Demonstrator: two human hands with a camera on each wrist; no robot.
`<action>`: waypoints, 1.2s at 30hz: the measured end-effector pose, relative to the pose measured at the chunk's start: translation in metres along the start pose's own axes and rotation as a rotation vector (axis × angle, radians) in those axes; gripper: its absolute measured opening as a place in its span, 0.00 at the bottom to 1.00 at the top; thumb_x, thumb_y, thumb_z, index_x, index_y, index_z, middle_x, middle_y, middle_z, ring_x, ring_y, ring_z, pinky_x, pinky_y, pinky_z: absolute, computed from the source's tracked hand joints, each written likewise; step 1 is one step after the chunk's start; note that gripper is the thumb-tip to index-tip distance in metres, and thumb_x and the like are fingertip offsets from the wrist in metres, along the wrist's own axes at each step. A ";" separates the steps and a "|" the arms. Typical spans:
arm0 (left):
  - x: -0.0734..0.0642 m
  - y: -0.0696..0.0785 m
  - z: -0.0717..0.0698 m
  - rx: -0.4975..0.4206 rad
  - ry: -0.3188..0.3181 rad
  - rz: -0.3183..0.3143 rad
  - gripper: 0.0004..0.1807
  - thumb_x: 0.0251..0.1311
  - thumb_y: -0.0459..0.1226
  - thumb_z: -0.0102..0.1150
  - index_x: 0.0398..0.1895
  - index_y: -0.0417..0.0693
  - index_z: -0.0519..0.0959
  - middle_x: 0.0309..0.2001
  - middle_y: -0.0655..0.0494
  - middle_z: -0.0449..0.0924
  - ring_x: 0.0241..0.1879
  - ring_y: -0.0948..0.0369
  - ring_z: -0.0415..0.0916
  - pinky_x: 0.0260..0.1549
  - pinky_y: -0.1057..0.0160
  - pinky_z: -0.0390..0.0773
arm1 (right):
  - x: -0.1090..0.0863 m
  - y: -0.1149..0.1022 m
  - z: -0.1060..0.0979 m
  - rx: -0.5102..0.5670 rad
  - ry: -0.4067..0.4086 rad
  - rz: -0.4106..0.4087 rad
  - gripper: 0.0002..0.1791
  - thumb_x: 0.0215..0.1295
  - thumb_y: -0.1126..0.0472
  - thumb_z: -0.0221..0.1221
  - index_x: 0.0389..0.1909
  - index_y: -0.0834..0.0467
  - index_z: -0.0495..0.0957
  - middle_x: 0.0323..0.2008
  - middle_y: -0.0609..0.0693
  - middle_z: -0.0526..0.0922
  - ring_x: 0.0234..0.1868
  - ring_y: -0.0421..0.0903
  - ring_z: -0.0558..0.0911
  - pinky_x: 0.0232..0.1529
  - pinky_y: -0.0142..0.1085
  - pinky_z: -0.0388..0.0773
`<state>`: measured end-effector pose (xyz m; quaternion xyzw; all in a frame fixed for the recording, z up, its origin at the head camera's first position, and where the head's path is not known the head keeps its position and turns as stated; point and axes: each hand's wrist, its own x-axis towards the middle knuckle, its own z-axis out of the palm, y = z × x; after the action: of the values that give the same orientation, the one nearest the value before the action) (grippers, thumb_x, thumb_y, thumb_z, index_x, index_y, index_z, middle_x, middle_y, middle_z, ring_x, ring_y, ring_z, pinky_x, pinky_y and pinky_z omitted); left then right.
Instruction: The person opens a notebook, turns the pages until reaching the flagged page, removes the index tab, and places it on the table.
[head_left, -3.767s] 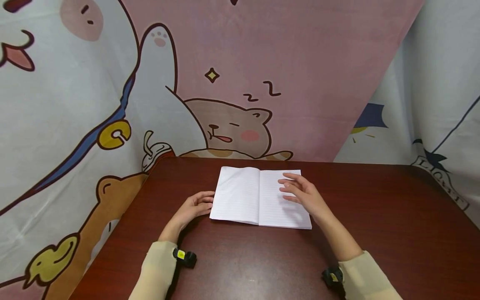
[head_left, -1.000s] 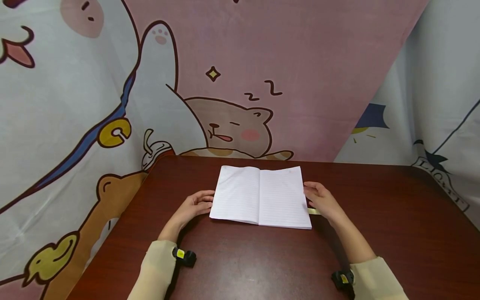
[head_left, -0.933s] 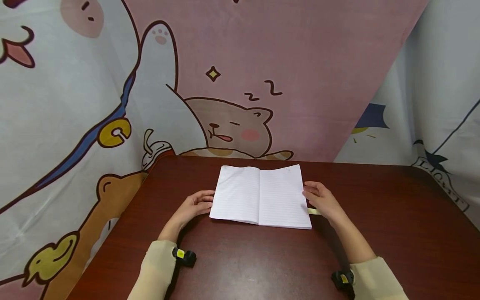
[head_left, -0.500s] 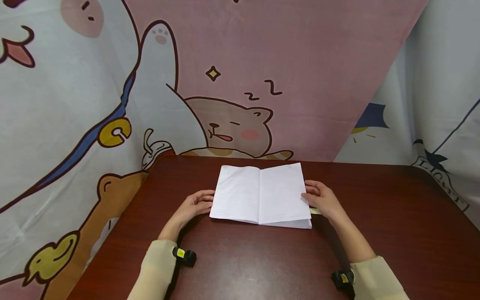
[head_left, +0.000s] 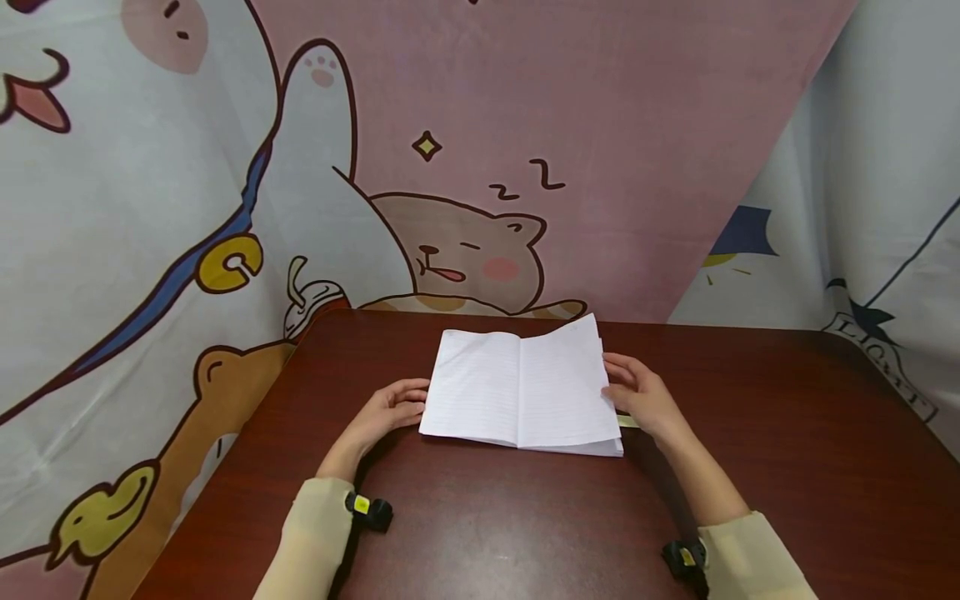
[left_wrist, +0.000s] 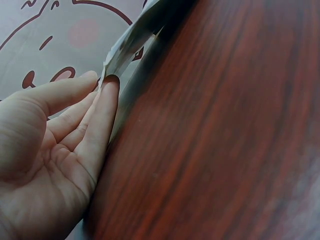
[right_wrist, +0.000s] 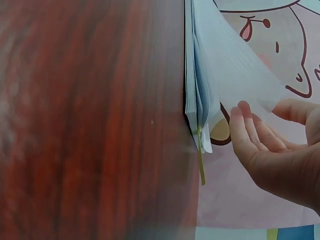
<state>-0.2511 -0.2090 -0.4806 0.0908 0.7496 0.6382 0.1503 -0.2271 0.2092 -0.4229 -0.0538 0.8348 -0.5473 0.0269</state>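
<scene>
An open notebook [head_left: 472, 387] with lined white pages lies on the table, its spine running away from me. At its left edge my left hand [head_left: 390, 408] holds the pages and cover; in the left wrist view that hand [left_wrist: 65, 130] has the thumb on one side and a finger on the other. My right hand [head_left: 641, 396] pinches the outer edge of a right-hand page [head_left: 566, 383], which rises off the stack at its far corner. The right wrist view shows the lifted page [right_wrist: 240, 65] bowed between thumb and fingers of the right hand [right_wrist: 280, 145].
A thin yellow-green ribbon [right_wrist: 202, 170] sticks out of the notebook's right side, near the right hand. The dark red-brown wooden table [head_left: 480, 525] spreads all around. Cartoon-printed cloth [head_left: 637, 167] hangs behind and beside it. Black wrist cameras [head_left: 369, 512] sit at both cuffs.
My right hand has come from above the right page to its outer edge and taken hold of a page. That page has lifted, its far corner rising. The left hand has stayed in place.
</scene>
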 end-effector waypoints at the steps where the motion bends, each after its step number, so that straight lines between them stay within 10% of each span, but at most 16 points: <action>1: 0.000 0.000 0.000 0.001 0.001 -0.001 0.27 0.70 0.32 0.55 0.71 0.37 0.66 0.62 0.33 0.72 0.49 0.66 0.80 0.49 0.67 0.82 | 0.000 0.000 0.000 0.000 0.001 -0.005 0.31 0.70 0.69 0.54 0.73 0.66 0.59 0.69 0.70 0.67 0.61 0.64 0.78 0.51 0.35 0.83; 13: 0.000 0.002 0.001 0.006 0.003 -0.005 0.27 0.70 0.32 0.55 0.71 0.37 0.65 0.62 0.34 0.72 0.48 0.66 0.80 0.49 0.67 0.83 | -0.002 -0.007 0.005 0.059 -0.003 -0.020 0.32 0.72 0.64 0.55 0.74 0.63 0.59 0.72 0.69 0.63 0.69 0.66 0.69 0.63 0.61 0.72; 23: -0.001 0.001 0.001 0.006 0.007 -0.007 0.27 0.70 0.31 0.54 0.71 0.37 0.65 0.62 0.34 0.72 0.48 0.67 0.80 0.49 0.67 0.82 | -0.002 -0.014 0.010 0.125 -0.009 -0.067 0.32 0.70 0.67 0.57 0.73 0.64 0.60 0.70 0.69 0.66 0.63 0.52 0.77 0.45 0.23 0.78; 28: -0.001 0.001 0.001 0.004 0.009 -0.008 0.27 0.70 0.30 0.54 0.71 0.37 0.65 0.62 0.35 0.72 0.48 0.67 0.80 0.49 0.67 0.82 | -0.003 -0.019 0.013 0.152 -0.023 -0.080 0.32 0.70 0.66 0.57 0.73 0.64 0.60 0.70 0.69 0.66 0.57 0.35 0.77 0.46 0.23 0.78; 36: -0.001 0.001 0.001 0.005 0.008 -0.008 0.27 0.70 0.31 0.54 0.71 0.37 0.65 0.62 0.34 0.72 0.48 0.66 0.80 0.49 0.68 0.82 | -0.003 -0.027 0.018 0.166 -0.039 -0.094 0.30 0.73 0.62 0.55 0.73 0.61 0.61 0.71 0.66 0.67 0.62 0.42 0.76 0.58 0.43 0.76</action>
<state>-0.2502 -0.2080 -0.4794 0.0856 0.7520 0.6363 0.1494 -0.2209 0.1829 -0.4051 -0.1011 0.7824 -0.6141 0.0218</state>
